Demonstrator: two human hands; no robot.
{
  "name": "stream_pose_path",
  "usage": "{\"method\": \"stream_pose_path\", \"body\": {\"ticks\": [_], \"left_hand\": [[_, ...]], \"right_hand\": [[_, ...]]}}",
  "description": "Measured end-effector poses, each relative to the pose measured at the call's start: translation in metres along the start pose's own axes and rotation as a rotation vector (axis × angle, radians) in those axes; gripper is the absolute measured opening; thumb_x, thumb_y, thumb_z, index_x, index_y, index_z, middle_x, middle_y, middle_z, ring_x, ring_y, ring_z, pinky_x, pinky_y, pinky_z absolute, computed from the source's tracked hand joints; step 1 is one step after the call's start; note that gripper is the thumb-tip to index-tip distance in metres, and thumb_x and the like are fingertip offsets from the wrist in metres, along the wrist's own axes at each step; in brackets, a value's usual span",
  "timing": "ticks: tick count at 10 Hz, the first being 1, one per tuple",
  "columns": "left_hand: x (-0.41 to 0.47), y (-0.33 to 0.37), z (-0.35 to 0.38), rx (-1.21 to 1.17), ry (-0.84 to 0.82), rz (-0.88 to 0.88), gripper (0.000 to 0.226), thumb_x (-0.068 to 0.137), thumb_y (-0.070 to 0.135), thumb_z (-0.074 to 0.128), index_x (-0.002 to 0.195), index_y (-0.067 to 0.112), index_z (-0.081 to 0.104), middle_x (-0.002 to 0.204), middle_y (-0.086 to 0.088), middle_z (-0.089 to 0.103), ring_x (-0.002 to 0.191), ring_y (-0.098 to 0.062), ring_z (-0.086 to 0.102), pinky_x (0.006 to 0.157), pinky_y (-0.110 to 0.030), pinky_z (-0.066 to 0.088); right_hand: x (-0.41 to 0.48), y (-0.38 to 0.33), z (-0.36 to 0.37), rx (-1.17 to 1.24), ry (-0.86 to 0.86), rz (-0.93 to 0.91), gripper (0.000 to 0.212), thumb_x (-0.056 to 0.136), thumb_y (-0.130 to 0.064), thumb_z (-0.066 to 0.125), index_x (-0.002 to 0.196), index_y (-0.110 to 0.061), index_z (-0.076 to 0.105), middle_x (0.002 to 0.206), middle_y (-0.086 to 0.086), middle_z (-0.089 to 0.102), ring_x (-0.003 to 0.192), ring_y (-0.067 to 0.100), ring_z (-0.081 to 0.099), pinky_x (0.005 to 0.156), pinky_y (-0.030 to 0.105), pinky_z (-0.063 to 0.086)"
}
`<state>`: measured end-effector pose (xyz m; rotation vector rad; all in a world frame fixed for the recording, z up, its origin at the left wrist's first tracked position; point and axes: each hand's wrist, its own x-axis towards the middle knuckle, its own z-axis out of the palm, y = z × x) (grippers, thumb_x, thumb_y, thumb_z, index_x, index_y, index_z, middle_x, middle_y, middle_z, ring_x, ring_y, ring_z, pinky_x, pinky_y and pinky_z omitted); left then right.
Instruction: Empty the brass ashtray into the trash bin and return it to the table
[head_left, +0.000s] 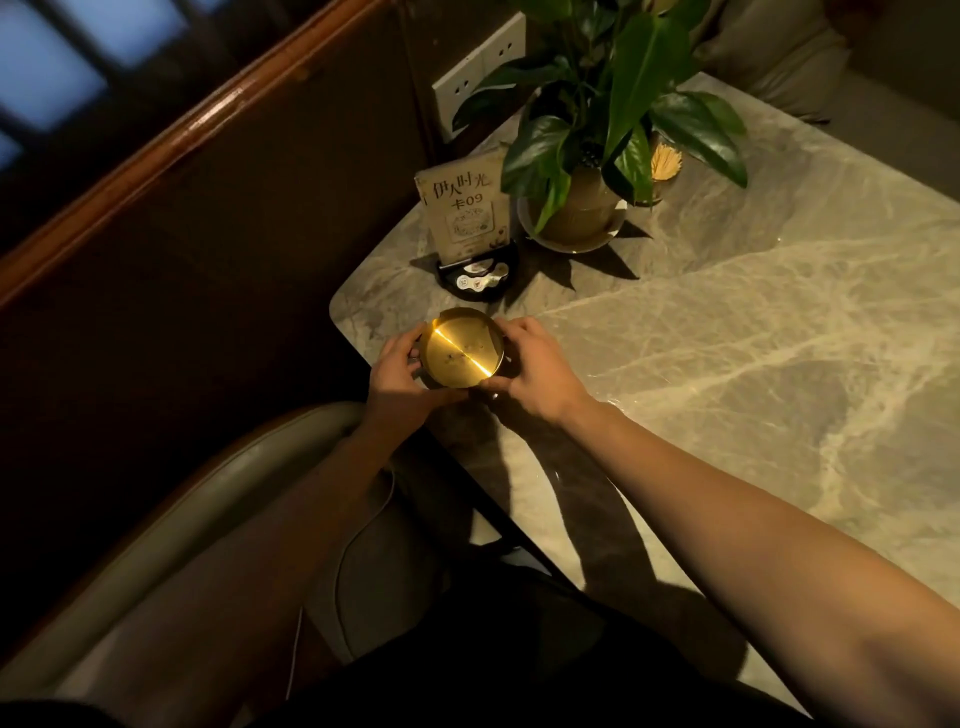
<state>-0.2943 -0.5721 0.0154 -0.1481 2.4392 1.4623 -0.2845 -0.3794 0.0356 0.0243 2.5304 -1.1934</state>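
The ashtray sits at the near-left corner of the table, just in front of the card stand. It is round and brass, its open face up, with a bright streak of light running across the flat bottom and a few dark specks near the middle. Whether it rests on the table or is lifted just off it cannot be told.

The left hand holds the ashtray's left rim, fingers curled around the side and thumb along the near edge; its grip is clamped on the ashtray. The right hand does the same on the right rim, fingers wrapped over the far side, thumb at the near edge, also clamped on it. Both forearms reach in from the near side of the ashtray.

Behind the ashtray the card stand is upright in a dark base. Right of the stand is a potted plant in a saucer, with a toothpick holder partly hidden behind its leaves. A seat back curves near-left of the ashtray, beside the table edge.
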Motion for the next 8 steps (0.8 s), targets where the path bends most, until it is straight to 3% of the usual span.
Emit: {"method": "stream_pose_path", "body": {"ticks": [1, 3, 4, 5, 6, 8], "left_hand": [[0.013, -0.002, 0.0, -0.006, 0.031, -0.009, 0.099, 0.052, 0.004, 0.093, 0.138, 0.009, 0.046, 0.139, -0.011, 0.049, 0.121, -0.017, 0.053, 0.093, -0.018, 0.05], [0.033, -0.008, -0.005, 0.011, 0.107, -0.042, 0.098, 0.052, 0.005, 0.093, 0.138, 0.005, 0.047, 0.139, -0.015, 0.046, 0.122, -0.022, 0.053, 0.101, -0.034, 0.049], [0.046, -0.018, -0.009, 0.078, 0.12, -0.032, 0.096, 0.053, 0.012, 0.094, 0.137, 0.004, 0.048, 0.136, -0.018, 0.049, 0.121, -0.026, 0.057, 0.097, -0.034, 0.051], [0.049, -0.02, -0.01, 0.139, 0.114, -0.019, 0.096, 0.051, 0.025, 0.093, 0.135, 0.007, 0.05, 0.133, -0.017, 0.054, 0.117, -0.023, 0.059, 0.092, -0.028, 0.052], [0.05, -0.026, -0.008, 0.186, 0.11, -0.014, 0.096, 0.048, 0.041, 0.085, 0.133, 0.01, 0.052, 0.128, -0.013, 0.059, 0.114, -0.021, 0.06, 0.092, -0.034, 0.054], [0.046, -0.03, -0.012, 0.208, 0.124, 0.032, 0.097, 0.054, 0.039, 0.085, 0.138, 0.011, 0.046, 0.134, -0.012, 0.055, 0.121, -0.022, 0.056, 0.097, -0.041, 0.052]], "right_hand": [[0.013, -0.004, -0.001, -0.011, -0.023, 0.009, 0.081, 0.071, -0.022, 0.082, 0.14, -0.004, 0.042, 0.131, 0.015, 0.048, 0.123, 0.027, 0.047, 0.107, 0.029, 0.034], [0.046, -0.015, 0.004, 0.084, -0.043, 0.059, 0.071, 0.064, -0.029, 0.075, 0.129, -0.013, 0.052, 0.122, 0.015, 0.06, 0.114, 0.028, 0.059, 0.099, 0.045, 0.049], [0.077, -0.002, 0.021, 0.105, -0.065, 0.065, 0.057, 0.064, -0.029, 0.066, 0.118, -0.012, 0.056, 0.113, 0.015, 0.067, 0.106, 0.033, 0.064, 0.088, 0.052, 0.054], [0.07, -0.015, 0.015, 0.11, -0.043, 0.073, 0.054, 0.068, -0.022, 0.066, 0.119, -0.008, 0.055, 0.113, 0.018, 0.067, 0.107, 0.035, 0.063, 0.088, 0.053, 0.052], [0.068, -0.01, 0.015, 0.153, -0.104, 0.103, 0.061, 0.073, 0.001, 0.067, 0.131, 0.002, 0.046, 0.126, 0.024, 0.059, 0.119, 0.039, 0.055, 0.099, 0.054, 0.046], [0.063, -0.008, 0.018, 0.288, -0.133, 0.108, 0.069, 0.069, -0.011, 0.069, 0.134, -0.006, 0.044, 0.131, 0.018, 0.058, 0.123, 0.031, 0.054, 0.104, 0.049, 0.044]]}}
